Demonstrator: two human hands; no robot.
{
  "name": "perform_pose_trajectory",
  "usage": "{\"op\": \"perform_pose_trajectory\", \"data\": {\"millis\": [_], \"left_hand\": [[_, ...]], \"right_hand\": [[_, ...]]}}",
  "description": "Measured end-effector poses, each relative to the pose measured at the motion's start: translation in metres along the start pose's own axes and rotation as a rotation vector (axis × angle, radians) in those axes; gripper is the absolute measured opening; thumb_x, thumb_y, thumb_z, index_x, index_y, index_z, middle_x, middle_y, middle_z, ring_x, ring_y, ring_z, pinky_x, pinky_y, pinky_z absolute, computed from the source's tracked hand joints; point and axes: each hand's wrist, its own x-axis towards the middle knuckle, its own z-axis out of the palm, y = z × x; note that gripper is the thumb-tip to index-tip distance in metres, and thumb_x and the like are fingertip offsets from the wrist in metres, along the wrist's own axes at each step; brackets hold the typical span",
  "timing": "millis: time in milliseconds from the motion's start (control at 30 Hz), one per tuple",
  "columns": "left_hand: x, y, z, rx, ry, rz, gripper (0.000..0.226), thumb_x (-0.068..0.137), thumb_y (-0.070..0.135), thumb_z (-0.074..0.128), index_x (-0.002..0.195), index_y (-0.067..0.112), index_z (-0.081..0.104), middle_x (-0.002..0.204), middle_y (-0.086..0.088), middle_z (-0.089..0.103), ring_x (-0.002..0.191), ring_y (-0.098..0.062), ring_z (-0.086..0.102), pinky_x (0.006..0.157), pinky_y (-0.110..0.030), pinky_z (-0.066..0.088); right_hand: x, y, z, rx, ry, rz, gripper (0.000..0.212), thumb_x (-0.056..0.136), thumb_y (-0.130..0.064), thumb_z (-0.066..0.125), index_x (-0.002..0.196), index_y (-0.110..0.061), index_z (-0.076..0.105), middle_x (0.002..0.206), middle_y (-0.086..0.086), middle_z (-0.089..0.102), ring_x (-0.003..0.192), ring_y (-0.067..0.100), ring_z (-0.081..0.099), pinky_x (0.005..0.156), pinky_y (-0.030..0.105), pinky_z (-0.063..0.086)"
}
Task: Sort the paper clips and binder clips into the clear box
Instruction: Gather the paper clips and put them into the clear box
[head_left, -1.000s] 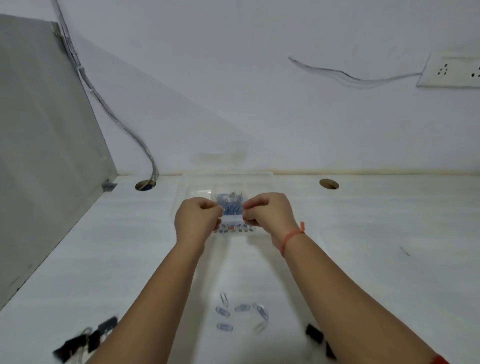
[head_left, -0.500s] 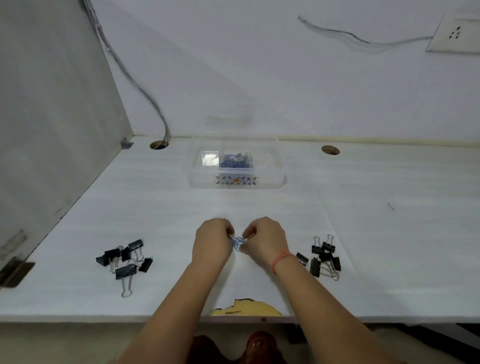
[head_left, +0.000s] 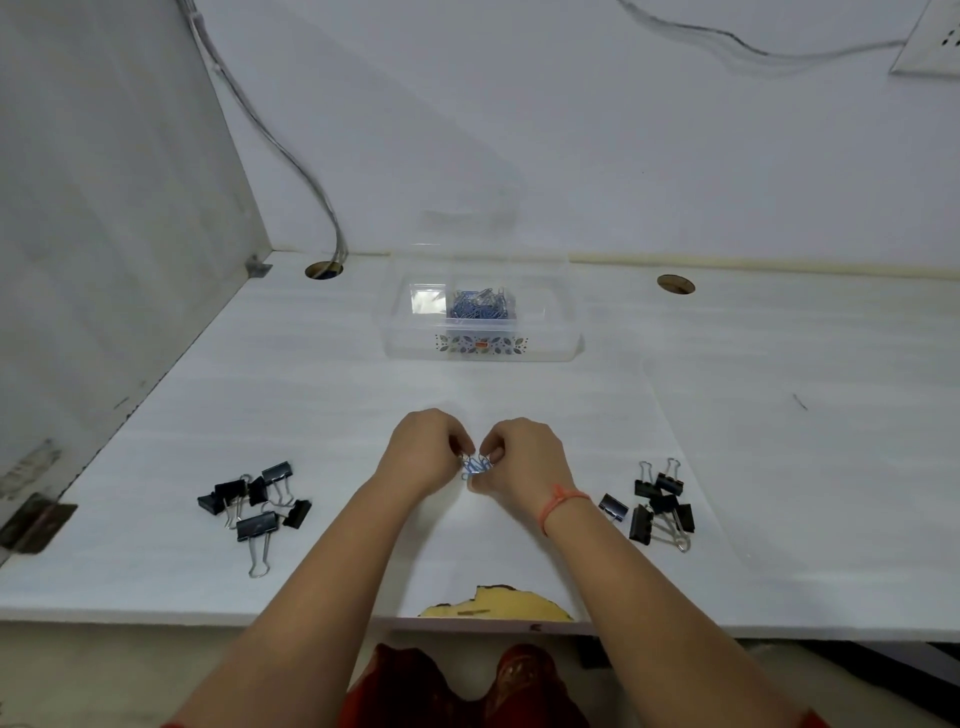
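Observation:
A clear box (head_left: 566, 332) with a flower band on its front stands at the back middle of the white table; a heap of blue paper clips (head_left: 480, 305) lies in its middle section. My left hand (head_left: 427, 451) and my right hand (head_left: 524, 457) meet at the table's middle front, fingertips pinched together on a small bunch of blue paper clips (head_left: 475, 466) just above the surface. Black binder clips lie in two groups: a left group (head_left: 254, 506) and a right group (head_left: 657, 503).
A grey side panel (head_left: 104, 260) walls off the left. Two cable holes (head_left: 323, 270) (head_left: 675, 283) sit near the back wall, with cables running up from the left one. The table's front edge has a chipped spot (head_left: 493, 605).
Both hands came back from the clear box to the table's front and gathered the loose blue paper clips there. The view tilted down, showing both binder clip groups.

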Motion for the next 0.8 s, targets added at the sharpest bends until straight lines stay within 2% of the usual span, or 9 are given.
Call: {"op": "perform_pose_trajectory", "data": {"millis": [167,300,400,500,567,667,733,767,800], "left_hand": [[-0.005,-0.001,-0.002,-0.103,-0.024,0.012,0.032,0.073,-0.009,0.052,0.073,0.018,0.070,0.078,0.000,0.071,0.074,-0.016,0.063,0.063,-0.021,0.048],[-0.010,-0.001,-0.004,-0.268,-0.038,-0.035,0.029,0.071,-0.012,0.052,0.070,0.017,0.052,0.079,-0.006,0.074,0.075,-0.019,0.064,0.078,-0.038,0.053],[-0.013,-0.006,-0.002,-0.369,0.098,-0.079,0.027,0.067,-0.008,0.044,0.067,0.019,0.046,0.072,-0.009,0.070,0.075,-0.028,0.066,0.078,-0.048,0.056],[-0.020,-0.010,-0.001,-0.444,0.210,-0.101,0.016,0.057,0.007,0.039,0.064,0.019,0.046,0.078,-0.016,0.070,0.080,-0.036,0.067,0.076,-0.054,0.055],[-0.025,-0.011,-0.001,-0.482,0.227,-0.118,0.018,0.055,0.008,0.037,0.064,0.018,0.050,0.080,-0.017,0.070,0.082,-0.037,0.067,0.077,-0.054,0.055],[-0.027,-0.013,0.000,-0.487,0.253,-0.150,0.029,0.065,-0.007,0.041,0.061,0.018,0.056,0.078,-0.013,0.071,0.080,-0.034,0.068,0.076,-0.049,0.056],[-0.027,-0.014,0.003,-0.484,0.286,-0.171,0.034,0.069,-0.011,0.042,0.062,0.017,0.058,0.077,-0.011,0.071,0.078,-0.032,0.068,0.075,-0.045,0.056],[-0.027,-0.015,0.004,-0.486,0.299,-0.177,0.034,0.069,-0.012,0.042,0.062,0.017,0.059,0.077,-0.011,0.071,0.078,-0.031,0.068,0.075,-0.044,0.056],[-0.027,-0.016,0.005,-0.491,0.312,-0.184,0.034,0.070,-0.012,0.042,0.062,0.016,0.059,0.077,-0.011,0.071,0.078,-0.031,0.068,0.075,-0.043,0.056]], "right_hand": [[-0.001,0.000,0.004,-0.001,0.026,-0.007,0.023,0.065,-0.020,0.075,0.086,-0.012,0.074,0.090,0.002,0.073,0.088,0.020,0.066,0.066,0.021,0.039],[0.000,-0.001,0.005,0.007,0.031,0.007,0.027,0.066,-0.023,0.077,0.089,-0.010,0.072,0.095,0.004,0.072,0.092,0.021,0.065,0.068,0.023,0.041],[0.001,-0.003,0.004,-0.001,0.012,0.018,0.023,0.068,-0.018,0.076,0.089,-0.009,0.071,0.098,0.006,0.071,0.093,0.022,0.065,0.072,0.025,0.045],[0.005,-0.005,0.005,-0.048,0.000,0.035,0.017,0.073,-0.015,0.073,0.088,-0.008,0.071,0.098,0.007,0.072,0.093,0.025,0.066,0.072,0.025,0.047],[0.010,-0.007,0.006,-0.084,-0.011,0.042,0.016,0.076,-0.015,0.069,0.090,-0.007,0.070,0.097,0.008,0.072,0.093,0.027,0.066,0.076,0.028,0.051],[0.012,-0.012,0.008,-0.166,-0.076,0.018,0.018,0.083,-0.018,0.066,0.093,-0.004,0.067,0.101,0.013,0.070,0.095,0.030,0.064,0.074,0.029,0.047],[0.010,-0.016,0.008,-0.258,-0.105,-0.027,0.015,0.087,-0.016,0.062,0.078,-0.005,0.059,0.102,0.017,0.069,0.096,0.033,0.064,0.069,0.029,0.041],[0.009,-0.017,0.008,-0.304,-0.109,-0.056,0.020,0.089,-0.015,0.059,0.071,-0.007,0.053,0.103,0.017,0.068,0.097,0.034,0.063,0.068,0.029,0.038],[0.008,-0.018,0.008,-0.344,-0.117,-0.084,0.022,0.091,-0.014,0.056,0.070,-0.007,0.051,0.106,0.018,0.067,0.099,0.034,0.062,0.069,0.029,0.037]]}}
